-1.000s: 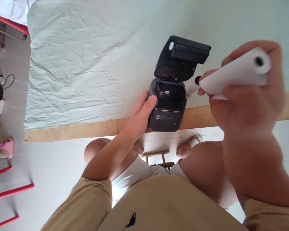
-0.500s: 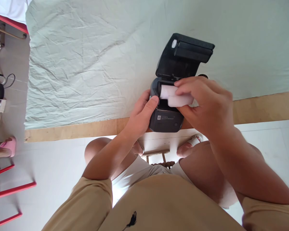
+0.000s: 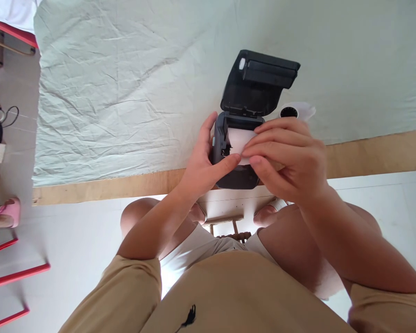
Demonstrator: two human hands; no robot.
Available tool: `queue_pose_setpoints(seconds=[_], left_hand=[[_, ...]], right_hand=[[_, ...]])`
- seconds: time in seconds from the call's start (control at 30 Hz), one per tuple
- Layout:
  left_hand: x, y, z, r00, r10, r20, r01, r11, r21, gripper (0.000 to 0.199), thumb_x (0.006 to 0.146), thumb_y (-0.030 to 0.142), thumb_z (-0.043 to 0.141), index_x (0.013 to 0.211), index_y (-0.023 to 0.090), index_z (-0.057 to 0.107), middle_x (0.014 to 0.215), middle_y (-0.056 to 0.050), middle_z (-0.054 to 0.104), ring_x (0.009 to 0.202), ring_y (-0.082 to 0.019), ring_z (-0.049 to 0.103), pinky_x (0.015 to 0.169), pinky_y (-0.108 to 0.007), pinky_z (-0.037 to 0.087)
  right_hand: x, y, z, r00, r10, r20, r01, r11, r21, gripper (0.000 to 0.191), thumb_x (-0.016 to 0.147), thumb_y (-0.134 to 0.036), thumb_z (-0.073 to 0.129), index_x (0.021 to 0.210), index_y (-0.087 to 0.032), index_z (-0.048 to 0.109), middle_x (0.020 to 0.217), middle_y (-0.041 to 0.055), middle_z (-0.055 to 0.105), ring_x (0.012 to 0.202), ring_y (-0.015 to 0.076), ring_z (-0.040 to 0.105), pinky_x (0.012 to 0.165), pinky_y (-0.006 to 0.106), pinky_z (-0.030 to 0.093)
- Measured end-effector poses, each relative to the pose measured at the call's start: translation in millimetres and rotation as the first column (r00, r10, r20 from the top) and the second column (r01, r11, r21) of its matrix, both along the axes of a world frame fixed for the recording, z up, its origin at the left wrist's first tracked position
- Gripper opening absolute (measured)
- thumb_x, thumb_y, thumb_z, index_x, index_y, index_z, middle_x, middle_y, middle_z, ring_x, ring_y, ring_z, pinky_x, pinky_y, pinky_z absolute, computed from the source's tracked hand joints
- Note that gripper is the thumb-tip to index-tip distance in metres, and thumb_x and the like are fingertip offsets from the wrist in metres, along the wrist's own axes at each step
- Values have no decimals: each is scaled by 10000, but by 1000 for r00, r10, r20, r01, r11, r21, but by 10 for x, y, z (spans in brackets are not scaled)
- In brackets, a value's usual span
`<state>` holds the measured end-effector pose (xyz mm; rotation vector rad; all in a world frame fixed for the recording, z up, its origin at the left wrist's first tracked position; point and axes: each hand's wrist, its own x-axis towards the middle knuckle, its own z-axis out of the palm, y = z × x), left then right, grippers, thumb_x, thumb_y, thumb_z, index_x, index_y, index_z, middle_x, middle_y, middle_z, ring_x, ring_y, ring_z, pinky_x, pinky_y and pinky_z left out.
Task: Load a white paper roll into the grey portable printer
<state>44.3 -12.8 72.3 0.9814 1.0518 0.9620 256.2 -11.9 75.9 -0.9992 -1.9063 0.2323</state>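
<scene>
A small black receipt printer (image 3: 239, 181) is held over the table's near edge, its hinged lid (image 3: 260, 78) raised and tilted back. My left hand (image 3: 206, 164) grips the printer's left side, with the thumb reaching over toward the paper. Inside the open compartment sits a white paper roll (image 3: 241, 138). My right hand (image 3: 291, 159) has its fingertips closed at the paper's right and front, covering part of it. Whether the thumb also touches the printer's body I cannot tell.
A pale green cloth (image 3: 125, 92) covers the table, with a bare wooden edge (image 3: 377, 152) in front. Behind my right hand lies a white object with a round black end (image 3: 289, 112). Red metal bars (image 3: 19, 276) and a person's pink shoe (image 3: 12, 212) are at left.
The paper has gone down into the compartment, and its strip now reaches toward the front. My left thumb moved right to the paper. The white object behind my right hand shows more.
</scene>
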Motion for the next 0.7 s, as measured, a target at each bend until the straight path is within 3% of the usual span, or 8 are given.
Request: queue_pose_setpoints(seconds=[0.1,0.23,0.3,0.37,0.47,0.57,0.7], left_hand=[[12,-3,33,1000,2,-8,-2,1000,-19,1196,878,583,1058,1866,371,418,1516,-103,818,1411,-391,816,1167,-488,681],[-10,25,50,998,-51,-28,50,998,-25,1406,737,553,1143,1896,324,382,1540,-147,800,1474,-441,776,1132,-484,684],[-25,29,42,998,-60,-36,59,998,-24,1428,726,555,1150,1904,321,378,1505,-148,808,1476,-446,771,1124,-484,681],[-34,21,30,998,-57,-37,56,998,-18,1399,735,558,1145,1897,331,399,1500,-142,808,1456,-439,781,1105,-483,686],[-38,2,22,998,-39,-40,38,999,-19,1314,766,552,1128,1873,369,444,1497,-118,805,1395,-423,810,1035,-475,710],[-46,-2,28,997,-52,-55,50,998,-22,1274,798,515,1114,1873,386,443,1592,-109,783,1372,-397,820,1028,-465,724],[-64,3,18,997,-64,-51,64,998,4,1297,784,489,1130,1874,357,439,1723,-132,737,1449,-399,802,1172,-481,708]], right_hand=[[75,37,51,996,-64,-66,71,993,95,212,1147,-230,619,1067,-339,782,1031,29,874,1004,285,844,949,510,678],[174,52,94,976,-212,54,208,976,62,315,1148,-245,612,1430,-358,696,1603,133,789,1457,384,790,1046,561,672],[193,50,99,973,-211,93,209,977,26,440,1140,-283,608,1572,-365,607,1752,147,698,1558,412,750,1083,587,659],[191,58,83,978,-209,18,209,978,5,479,1135,-321,601,1607,-392,571,1657,124,723,1446,387,799,1051,570,652],[168,92,21,946,-219,-238,232,972,25,303,1122,-416,596,1410,-372,678,1280,83,739,1093,301,806,877,490,611],[141,108,-33,883,-236,-405,259,966,3,264,1102,-552,617,1080,-306,710,961,62,670,772,231,652,681,430,503],[126,26,5,891,-235,-388,188,970,-156,468,1130,-539,696,766,-280,559,623,-18,501,520,148,408,501,356,304]])
